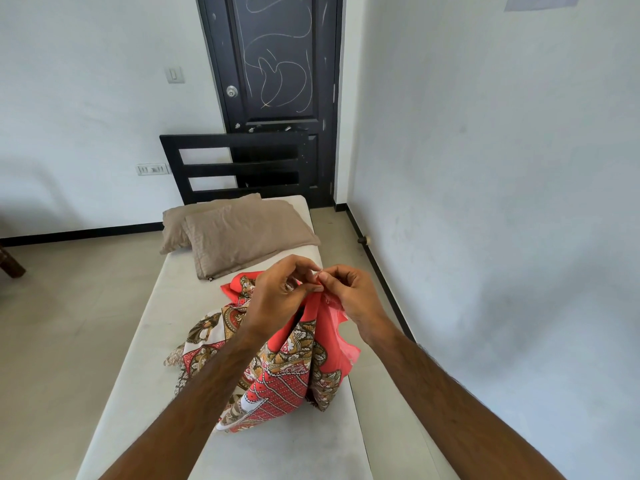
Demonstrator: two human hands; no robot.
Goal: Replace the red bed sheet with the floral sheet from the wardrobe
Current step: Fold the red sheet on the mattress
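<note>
A red floral sheet (277,379) with brown and white paisley patterns lies bunched on the bare white mattress (166,306) in the middle of the bed. My left hand (277,292) and my right hand (349,292) meet above the heap. Both pinch the same red edge of the sheet, which hangs down from the fingers to the mattress. Part of the sheet is hidden behind my left forearm.
Two tan pillows (242,233) lie at the head of the bed, below a black slatted headboard (239,164). A black door (277,64) stands behind it. A white wall (502,202) runs close along the bed's right side. Tiled floor (62,323) lies to the left.
</note>
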